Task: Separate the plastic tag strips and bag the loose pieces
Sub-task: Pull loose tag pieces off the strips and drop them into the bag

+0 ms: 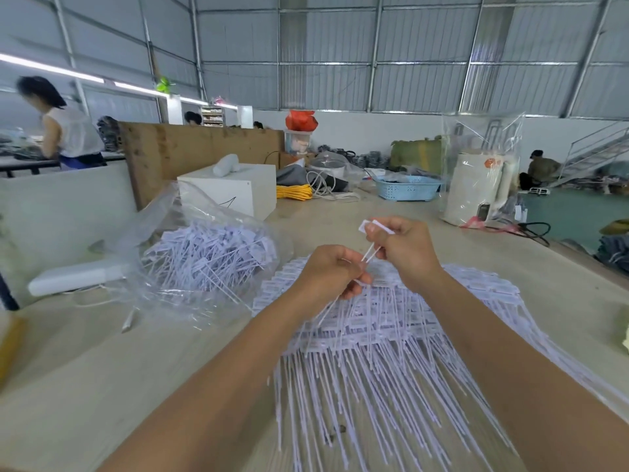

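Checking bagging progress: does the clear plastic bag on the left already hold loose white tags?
Yes, the clear plastic bag lies open on the table with a heap of loose white plastic tags inside it.

A pale tabletop [112, 369] is seen. A spread of white tag strips [374, 352] is laid at 6 o'clock. A clear bag [190, 264] of loose tags is set at 9 o'clock, a white box [235, 192] at 11, a blue basket [408, 188] at 12, yellow cord [294, 191] beside it.
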